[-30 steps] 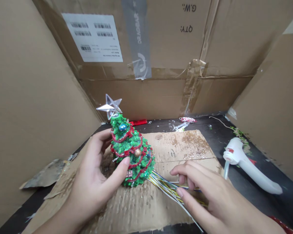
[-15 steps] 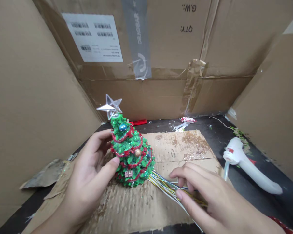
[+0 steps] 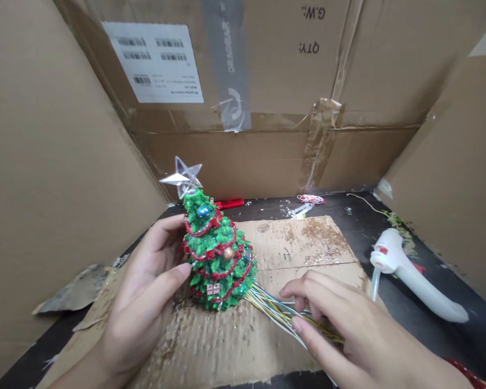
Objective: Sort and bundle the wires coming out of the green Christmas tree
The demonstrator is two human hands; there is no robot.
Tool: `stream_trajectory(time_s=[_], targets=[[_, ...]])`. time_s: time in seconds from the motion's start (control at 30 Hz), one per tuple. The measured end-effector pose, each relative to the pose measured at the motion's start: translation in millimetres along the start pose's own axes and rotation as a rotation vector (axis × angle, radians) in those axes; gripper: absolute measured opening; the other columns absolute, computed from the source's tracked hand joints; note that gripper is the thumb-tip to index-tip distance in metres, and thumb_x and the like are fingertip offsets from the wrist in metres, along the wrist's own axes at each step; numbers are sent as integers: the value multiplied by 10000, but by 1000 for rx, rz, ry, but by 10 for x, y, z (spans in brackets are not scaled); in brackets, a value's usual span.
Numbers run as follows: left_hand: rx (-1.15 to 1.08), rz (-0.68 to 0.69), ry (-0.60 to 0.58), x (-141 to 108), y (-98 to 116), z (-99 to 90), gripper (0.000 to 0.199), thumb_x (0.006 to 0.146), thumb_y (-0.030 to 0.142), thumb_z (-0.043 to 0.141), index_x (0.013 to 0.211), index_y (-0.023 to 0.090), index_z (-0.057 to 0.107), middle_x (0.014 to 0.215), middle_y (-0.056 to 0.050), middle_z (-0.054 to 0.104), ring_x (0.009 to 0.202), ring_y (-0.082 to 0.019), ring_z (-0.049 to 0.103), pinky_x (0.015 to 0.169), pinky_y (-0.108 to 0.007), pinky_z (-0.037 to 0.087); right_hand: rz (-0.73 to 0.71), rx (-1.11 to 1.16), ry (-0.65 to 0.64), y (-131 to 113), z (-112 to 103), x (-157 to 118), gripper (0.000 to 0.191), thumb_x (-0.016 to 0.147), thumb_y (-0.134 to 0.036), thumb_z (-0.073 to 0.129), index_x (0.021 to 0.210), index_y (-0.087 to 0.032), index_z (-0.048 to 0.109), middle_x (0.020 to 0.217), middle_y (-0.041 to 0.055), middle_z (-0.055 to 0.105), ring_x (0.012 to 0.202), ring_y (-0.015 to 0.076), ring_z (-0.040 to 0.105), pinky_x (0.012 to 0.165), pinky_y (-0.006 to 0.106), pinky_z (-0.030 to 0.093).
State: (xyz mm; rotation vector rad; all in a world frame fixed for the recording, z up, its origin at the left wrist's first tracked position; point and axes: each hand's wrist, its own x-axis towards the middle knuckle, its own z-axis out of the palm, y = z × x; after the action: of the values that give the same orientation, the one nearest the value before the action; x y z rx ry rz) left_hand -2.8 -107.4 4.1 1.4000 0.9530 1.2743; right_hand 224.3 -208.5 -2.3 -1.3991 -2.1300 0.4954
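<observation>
Steadying a glittery green Christmas tree ornament (image 3: pixel 218 254) on a corrugated cardboard sheet (image 3: pixel 291 243), head view: tree upright, mid-sheet toward the left, clear star topper (image 3: pixel 182 175) on its tip. Left hand (image 3: pixel 146 286) is at the tree's left flank, fingers (image 3: pixel 172 229) reaching behind it, thumb tip at the foliage; can't tell if the thumb actually touches. Right hand (image 3: pixel 340 319) is curled over the yellow-and-white wire bundle (image 3: pixel 275 313) running out of the tree's lower right; firm pinch or light touch, can't tell. Hands apart, tree between them, not clamped on it. Good handling here: keep the left side braced, wires low and flat, no pull against the tree's base. White plastic tool with a clear tube (image 3: pixel 409 275) lies right of the sheet, red lighter (image 3: pixel 229 203) behind the tree. Versus the earlier head frame: left thumb has backed off leftward, uncovering the small gift-box ornament (image 3: pixel 213 289); right hand barely shifted.
</observation>
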Motion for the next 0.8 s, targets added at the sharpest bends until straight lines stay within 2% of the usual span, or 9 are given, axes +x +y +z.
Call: stream_trajectory(time_s=[0.27, 0.43, 0.53, 0.7, 0.8], targets=[[-2, 29, -13, -2, -25, 7, 413, 742, 306, 623, 1145, 294, 539, 1322, 3, 511, 1272, -226, 460, 1035, -337, 432, 7, 21, -14, 0, -1, -13, 185, 878, -147, 489, 1035, -184, 580, 886, 20, 593, 771, 146, 545, 665, 269, 448], [-94, -16, 3, -16, 1, 41, 391, 755, 304, 572, 1144, 316, 548, 1287, 9, 527, 1250, -219, 465, 983, -347, 486, 44, 24, -56, -10, -18, 14, 184, 870, -136, 495, 1028, -187, 575, 922, 22, 593, 839, 152, 558, 727, 282, 457], [-220, -81, 58, -3, 42, 86, 298, 787, 401, 523, 1054, 287, 593, 1216, -29, 573, 1210, -247, 488, 936, -386, 517, 34, 24, -55, -19, -23, 19, 182, 876, -143, 494, 1034, -187, 574, 932, 21, 598, 862, 154, 566, 758, 288, 460], [-380, -173, 68, 66, 74, 92, 537, 813, 601, 397, 1172, 247, 584, 1098, -85, 632, 1111, -263, 549, 848, -414, 543, 23, 12, -45, -26, -17, -5, 181, 860, -121, 501, 1007, -182, 585, 908, 24, 605, 840, 154, 572, 739, 279, 465], [-449, -244, 65, 100, 96, 72, 569, 788, 639, 422, 1173, 252, 581, 1042, -81, 651, 1018, -261, 588, 809, -418, 544, 21, 20, -36, -20, -10, -13, 170, 864, -130, 499, 1002, -184, 582, 905, 23, 604, 834, 153, 569, 724, 277, 464]])
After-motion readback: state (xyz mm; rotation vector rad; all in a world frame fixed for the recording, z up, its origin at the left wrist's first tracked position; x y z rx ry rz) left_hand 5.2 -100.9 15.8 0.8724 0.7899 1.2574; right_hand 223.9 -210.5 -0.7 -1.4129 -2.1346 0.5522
